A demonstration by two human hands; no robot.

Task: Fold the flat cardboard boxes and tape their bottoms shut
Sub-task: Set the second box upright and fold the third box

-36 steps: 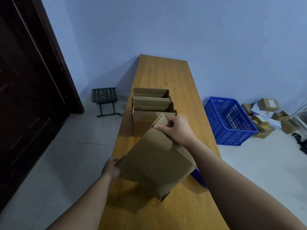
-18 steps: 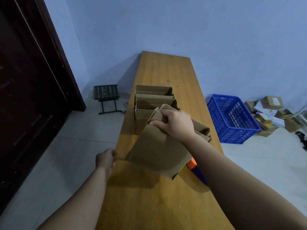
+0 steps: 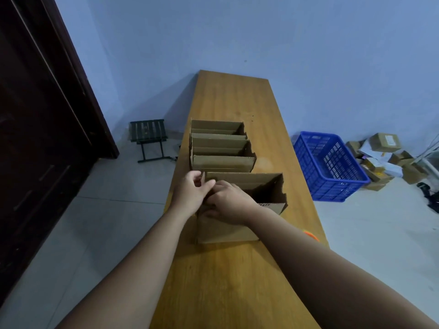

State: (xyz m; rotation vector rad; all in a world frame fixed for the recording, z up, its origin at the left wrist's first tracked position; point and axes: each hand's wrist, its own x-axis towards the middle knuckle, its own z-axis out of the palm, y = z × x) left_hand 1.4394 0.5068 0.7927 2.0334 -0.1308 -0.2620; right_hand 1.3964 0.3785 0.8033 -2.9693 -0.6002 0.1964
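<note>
Long wooden surface (image 3: 232,281) carrying open boxes (image 3: 221,162)
Three boxes stand packed together in a row toward the left edge. A fourth box (image 3: 225,231) stands upright just in front of them, set slightly to the right. An orange thing (image 3: 311,234) (mostly hidden) lies by the right edge.

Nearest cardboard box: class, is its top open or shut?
Open. The nearest box has upright top flaps, and its inside shows.

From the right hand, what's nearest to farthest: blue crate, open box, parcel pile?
1. open box: the right hand holds it.
2. blue crate: on the floor to the right.
3. parcel pile: beyond the crate, far right.
</note>
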